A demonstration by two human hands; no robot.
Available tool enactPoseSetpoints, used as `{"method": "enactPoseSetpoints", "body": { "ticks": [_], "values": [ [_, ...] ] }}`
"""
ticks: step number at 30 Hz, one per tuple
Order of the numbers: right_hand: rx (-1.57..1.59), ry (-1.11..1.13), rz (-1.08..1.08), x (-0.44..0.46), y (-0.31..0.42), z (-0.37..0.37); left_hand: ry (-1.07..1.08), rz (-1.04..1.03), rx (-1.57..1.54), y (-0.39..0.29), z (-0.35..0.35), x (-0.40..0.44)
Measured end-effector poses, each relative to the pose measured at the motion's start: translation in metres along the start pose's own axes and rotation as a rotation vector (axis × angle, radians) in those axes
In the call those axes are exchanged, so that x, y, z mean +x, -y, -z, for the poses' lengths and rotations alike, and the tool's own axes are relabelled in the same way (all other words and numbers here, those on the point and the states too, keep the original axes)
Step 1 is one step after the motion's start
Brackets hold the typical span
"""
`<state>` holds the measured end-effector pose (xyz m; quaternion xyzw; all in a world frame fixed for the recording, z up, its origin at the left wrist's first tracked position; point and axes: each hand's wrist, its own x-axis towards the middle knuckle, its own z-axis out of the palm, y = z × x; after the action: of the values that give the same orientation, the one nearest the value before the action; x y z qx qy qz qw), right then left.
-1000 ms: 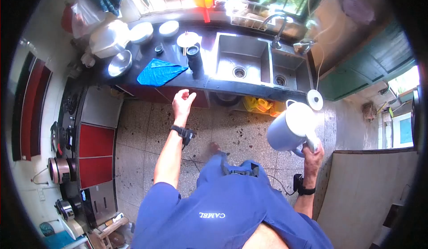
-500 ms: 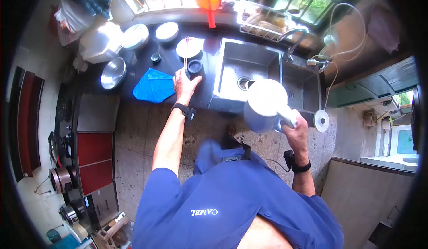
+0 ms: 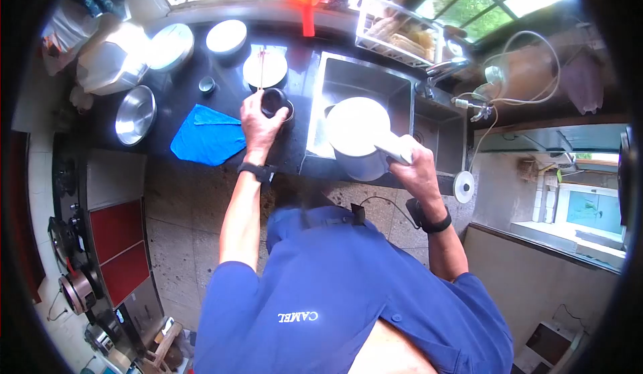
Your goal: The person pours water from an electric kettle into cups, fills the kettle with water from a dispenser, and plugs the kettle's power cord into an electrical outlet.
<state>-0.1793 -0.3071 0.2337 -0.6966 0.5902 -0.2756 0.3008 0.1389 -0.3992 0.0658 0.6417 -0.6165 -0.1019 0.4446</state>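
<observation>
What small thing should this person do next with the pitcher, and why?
Perhaps bring the pitcher nearer the black flask: the right hand holds the pitcher by its handle, apart from the flask, which the left hand grasps. Whether the flask is open, I can't tell.

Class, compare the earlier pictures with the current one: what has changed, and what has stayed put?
The left hand, empty at first, has reached forward to the counter and taken hold of the black container. The right hand has moved the pale pitcher leftward and forward, to the front edge of the sink, without letting go. The blue cloth and metal bowl stayed on the counter.
</observation>
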Motion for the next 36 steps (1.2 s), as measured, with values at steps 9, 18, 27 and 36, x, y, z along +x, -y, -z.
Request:
{"method": "enactPoseSetpoints", "body": {
  "ticks": [9,18,27,36],
  "values": [
    [-0.166,0.184,-0.010,0.072,0.036,-0.029,-0.156,0.920,-0.735,0.101,0.095,-0.080],
    [-0.351,0.389,0.109,0.134,0.057,-0.066,-0.231,1.178,-0.672,0.142,0.127,-0.152],
    [-0.537,0.455,0.141,0.158,0.072,-0.084,-0.233,1.211,-0.711,0.142,0.123,-0.154],
    [-0.624,0.507,0.175,0.167,0.075,-0.088,-0.263,1.237,-0.726,0.148,0.127,-0.157]
  ]
}}
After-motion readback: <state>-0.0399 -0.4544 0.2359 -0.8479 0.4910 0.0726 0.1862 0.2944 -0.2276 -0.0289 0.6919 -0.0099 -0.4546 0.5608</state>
